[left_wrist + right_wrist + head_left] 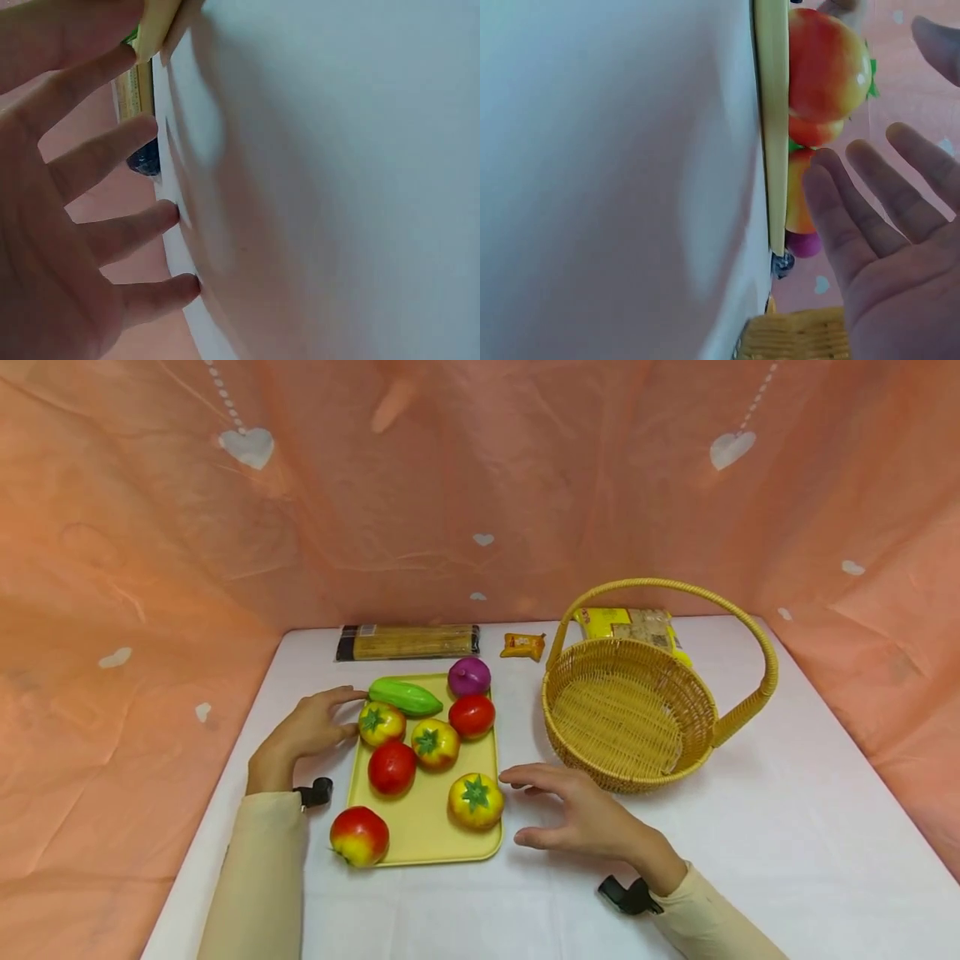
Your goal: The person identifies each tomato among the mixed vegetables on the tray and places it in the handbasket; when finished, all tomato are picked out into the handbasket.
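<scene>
Left of the desk's [787,827] middle lies a yellow tray [423,847]; a yellow tomato [476,802] sits by its near-right corner and a red-and-yellow one [360,837] covers its near-left corner. At its far-left corner rests a green vegetable [405,697], at its far-right a purple onion [469,677]. The left hand [311,727], fingers spread wide, is at the tray's left edge; contact I cannot tell. The right hand [581,816], wide too, is just beside its right edge. A wicker basket [611,718] stands toward the desk's right edge.
</scene>
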Action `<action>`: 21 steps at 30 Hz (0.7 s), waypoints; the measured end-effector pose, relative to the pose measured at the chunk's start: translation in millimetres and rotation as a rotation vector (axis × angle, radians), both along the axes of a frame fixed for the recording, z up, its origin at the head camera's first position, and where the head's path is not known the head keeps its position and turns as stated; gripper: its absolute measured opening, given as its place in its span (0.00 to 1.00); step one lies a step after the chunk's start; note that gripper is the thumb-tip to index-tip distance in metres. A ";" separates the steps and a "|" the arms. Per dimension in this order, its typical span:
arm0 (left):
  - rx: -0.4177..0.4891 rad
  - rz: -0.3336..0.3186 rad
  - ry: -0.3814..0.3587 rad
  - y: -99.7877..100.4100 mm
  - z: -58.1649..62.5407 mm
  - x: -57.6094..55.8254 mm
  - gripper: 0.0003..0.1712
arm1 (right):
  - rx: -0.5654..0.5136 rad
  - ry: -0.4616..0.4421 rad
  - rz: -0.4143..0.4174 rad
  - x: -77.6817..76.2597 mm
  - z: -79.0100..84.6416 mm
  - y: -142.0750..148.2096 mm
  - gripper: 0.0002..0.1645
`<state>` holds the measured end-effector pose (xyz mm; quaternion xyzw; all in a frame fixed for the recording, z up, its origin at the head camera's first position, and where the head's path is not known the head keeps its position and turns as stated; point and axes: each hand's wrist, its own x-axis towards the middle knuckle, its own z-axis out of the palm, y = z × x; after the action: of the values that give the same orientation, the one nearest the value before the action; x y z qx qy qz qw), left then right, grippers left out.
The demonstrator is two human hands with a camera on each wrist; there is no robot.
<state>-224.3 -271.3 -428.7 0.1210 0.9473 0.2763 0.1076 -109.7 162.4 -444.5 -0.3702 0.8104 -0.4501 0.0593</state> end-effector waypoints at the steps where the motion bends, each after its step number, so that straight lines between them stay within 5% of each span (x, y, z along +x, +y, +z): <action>1: -0.010 0.005 -0.012 -0.4 0.8 -0.3 0.35 | 0.006 -0.004 0.008 -0.5 -0.4 -1.7 0.39; 11: -0.069 0.038 -0.083 2.3 9.7 -0.7 0.38 | 0.029 0.051 0.000 -3.7 -6.4 -15.5 0.38; 21: -0.121 0.042 -0.137 8.2 17.7 -0.4 0.40 | 0.080 -0.013 -0.050 -16.3 -5.6 -30.2 0.35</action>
<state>-224.7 -263.1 -411.0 0.0751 0.9551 0.2285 0.1733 -126.0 132.2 -450.1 -0.3441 0.8363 -0.4213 0.0681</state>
